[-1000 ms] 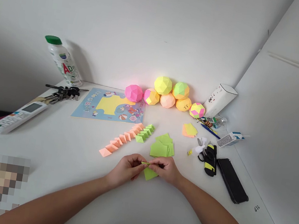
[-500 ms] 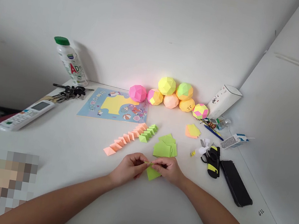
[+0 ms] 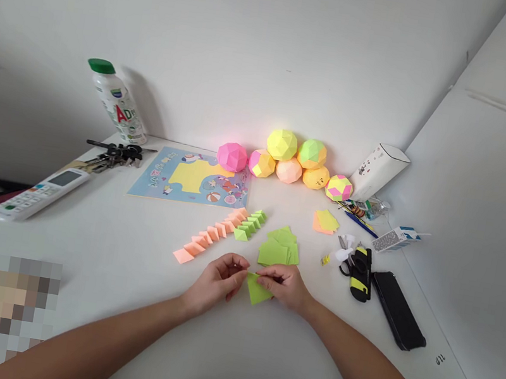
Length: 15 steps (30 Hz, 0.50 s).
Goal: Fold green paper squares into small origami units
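A green sticky note (image 3: 258,291) is pinched at its upper edge between the thumb and fingers of my right hand (image 3: 284,286). It hangs slightly tilted just above the white table. My left hand (image 3: 218,279) is at the note's left corner, fingers curled, with thumb and index finger a little apart; I cannot tell whether the thumb tip touches the paper. Just behind my hands lies a loose pile of green notes (image 3: 277,252). To its left stand a short row of folded green pieces (image 3: 250,225) and a longer row of folded peach pieces (image 3: 210,234).
Faceted paper balls (image 3: 282,145) are stacked by the wall, beside a blue printed sheet (image 3: 148,184). A remote (image 3: 35,197), keys (image 3: 118,158) and a bottle (image 3: 119,105) stand left. At right lie a yellow-black cutter (image 3: 361,274), a phone (image 3: 399,311) and yellow-peach notes (image 3: 325,221).
My left fingertips have moved left from the middle of the note's top edge to its corner and parted slightly. My right hand keeps its pinch on the note.
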{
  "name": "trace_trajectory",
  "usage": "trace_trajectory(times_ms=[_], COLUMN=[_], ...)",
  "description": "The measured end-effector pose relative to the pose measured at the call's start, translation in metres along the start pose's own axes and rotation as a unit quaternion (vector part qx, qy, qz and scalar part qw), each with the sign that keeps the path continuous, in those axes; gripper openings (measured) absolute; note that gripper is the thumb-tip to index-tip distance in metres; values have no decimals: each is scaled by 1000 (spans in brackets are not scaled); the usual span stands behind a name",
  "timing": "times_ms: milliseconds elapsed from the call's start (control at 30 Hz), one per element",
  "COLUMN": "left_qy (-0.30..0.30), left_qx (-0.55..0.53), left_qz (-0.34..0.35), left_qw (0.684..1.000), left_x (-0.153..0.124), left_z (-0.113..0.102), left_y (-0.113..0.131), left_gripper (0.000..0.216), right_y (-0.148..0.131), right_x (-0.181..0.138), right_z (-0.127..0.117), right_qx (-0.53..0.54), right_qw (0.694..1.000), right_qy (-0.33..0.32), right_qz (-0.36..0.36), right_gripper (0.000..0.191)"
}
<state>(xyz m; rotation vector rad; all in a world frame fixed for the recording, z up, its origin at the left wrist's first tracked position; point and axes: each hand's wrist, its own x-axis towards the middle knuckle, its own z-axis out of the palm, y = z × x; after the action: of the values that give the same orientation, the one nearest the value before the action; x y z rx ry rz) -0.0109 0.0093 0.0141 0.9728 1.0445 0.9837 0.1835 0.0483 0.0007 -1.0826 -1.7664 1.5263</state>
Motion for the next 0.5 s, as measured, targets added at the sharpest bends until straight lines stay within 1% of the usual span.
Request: trace_trajectory(times_ms=[100,200,400,433,500], left_qy=[-20,-18,-12,-8,2], left_qx=[61,87,162,163,141], left_qz=[-7,-3,68,72,57], left_qw=[998,996,984,984,988], left_x=[-2,-2,0,0,-1], left_z=[4,6,5,5,5], left_y=[1,-1,-6,-6,-5], left_gripper=[29,28,19,19,18], right_y=[-3,-4,-2,-2,-3], right_x=[0,0,1,1,0], right_z=[1,2,4,5,4], right_qx=[-11,-26,-56,-57,-46], right_qw=[1000,998,994,994,997], right_qy=[-12,-18,-18,-16,-20], right_qz=[-26,-51,-88,-88,-66], right_gripper=[27,27,31,31,31])
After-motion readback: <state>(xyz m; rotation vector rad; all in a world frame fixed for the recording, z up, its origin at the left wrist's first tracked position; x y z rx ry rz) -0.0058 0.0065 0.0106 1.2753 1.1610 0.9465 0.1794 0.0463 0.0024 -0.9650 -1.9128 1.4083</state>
